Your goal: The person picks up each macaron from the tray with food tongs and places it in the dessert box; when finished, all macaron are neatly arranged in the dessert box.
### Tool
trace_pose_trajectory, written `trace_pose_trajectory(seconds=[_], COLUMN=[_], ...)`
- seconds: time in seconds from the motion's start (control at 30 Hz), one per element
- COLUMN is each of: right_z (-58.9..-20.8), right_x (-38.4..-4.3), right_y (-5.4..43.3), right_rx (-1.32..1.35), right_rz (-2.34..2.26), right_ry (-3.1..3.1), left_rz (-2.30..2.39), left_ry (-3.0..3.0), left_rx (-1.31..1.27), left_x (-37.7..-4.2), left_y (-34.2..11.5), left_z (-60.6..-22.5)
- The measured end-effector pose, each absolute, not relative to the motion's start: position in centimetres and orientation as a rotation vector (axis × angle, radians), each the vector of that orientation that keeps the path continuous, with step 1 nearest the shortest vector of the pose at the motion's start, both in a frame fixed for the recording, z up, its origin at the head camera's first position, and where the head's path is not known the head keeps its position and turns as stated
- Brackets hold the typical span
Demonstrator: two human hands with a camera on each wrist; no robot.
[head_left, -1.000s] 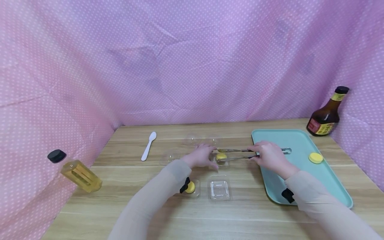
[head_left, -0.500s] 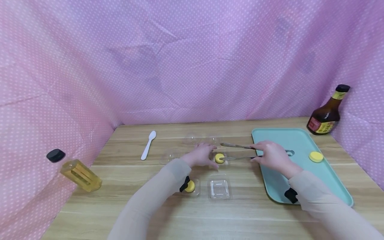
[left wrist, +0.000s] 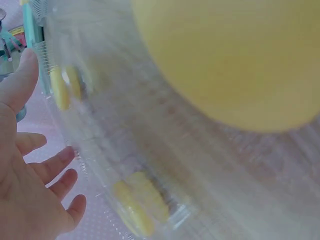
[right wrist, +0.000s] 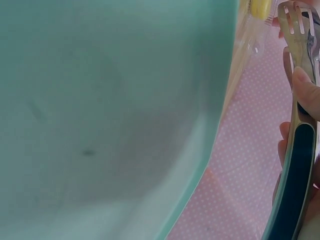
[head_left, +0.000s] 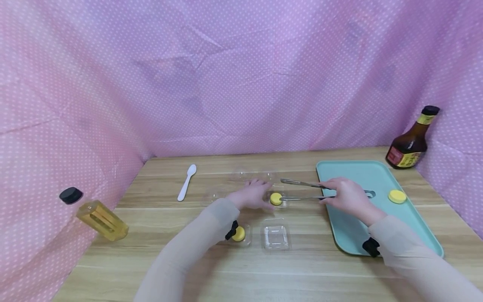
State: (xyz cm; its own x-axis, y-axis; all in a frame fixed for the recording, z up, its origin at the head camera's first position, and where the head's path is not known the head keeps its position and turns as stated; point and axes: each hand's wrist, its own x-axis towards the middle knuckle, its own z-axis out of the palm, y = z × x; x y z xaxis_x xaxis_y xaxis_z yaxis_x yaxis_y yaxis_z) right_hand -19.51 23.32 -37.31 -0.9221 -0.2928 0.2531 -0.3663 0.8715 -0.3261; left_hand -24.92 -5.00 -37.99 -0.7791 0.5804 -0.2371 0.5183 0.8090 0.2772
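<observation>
My right hand grips metal tongs from the right. Their arms stand apart. In the right wrist view the tongs show a slotted tip and a dark handle inlay. A round yellow macaron-like piece sits in a clear plastic container, the lower tong tip beside or against it; I cannot tell which. My left hand lies at that container's left side, fingers spread and lightly bent. In the left wrist view its fingers are near clear plastic; contact is unclear. Another yellow piece is partly covered by my left wrist strap.
A clear container with no yellow piece lies nearer me. A third yellow piece is on the green tray. A white spoon and an oil bottle are left; a brown sauce bottle stands back right.
The tongs were around the yellow piece in the container; their arms have spread and released it. My right hand has shifted slightly right with the tongs. My left hand stays nearly still.
</observation>
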Motion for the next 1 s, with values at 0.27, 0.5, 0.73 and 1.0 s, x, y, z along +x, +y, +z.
trace_pose_trajectory(seconds=[0.27, 0.5, 0.73, 1.0], right_z=[-37.2, -37.4, -36.5, -36.0], right_x=[-19.2, -18.7, -18.3, -18.1], right_y=[23.9, 24.9, 26.4, 30.4], right_rx=[0.507, 0.523, 0.540, 0.733], right_rz=[0.567, 0.537, 0.536, 0.508], right_ry=[-2.847, -2.790, -2.807, -2.720], left_rz=[0.374, 0.403, 0.329, 0.146], left_ry=[2.764, 2.805, 2.785, 2.766], left_rx=[0.813, 0.844, 0.890, 0.995], left_x=[-24.0, -21.5, -18.4, -16.1], left_y=[-5.8, -6.8, -7.4, -7.5], left_z=[-37.1, -36.7, -36.6, -37.3])
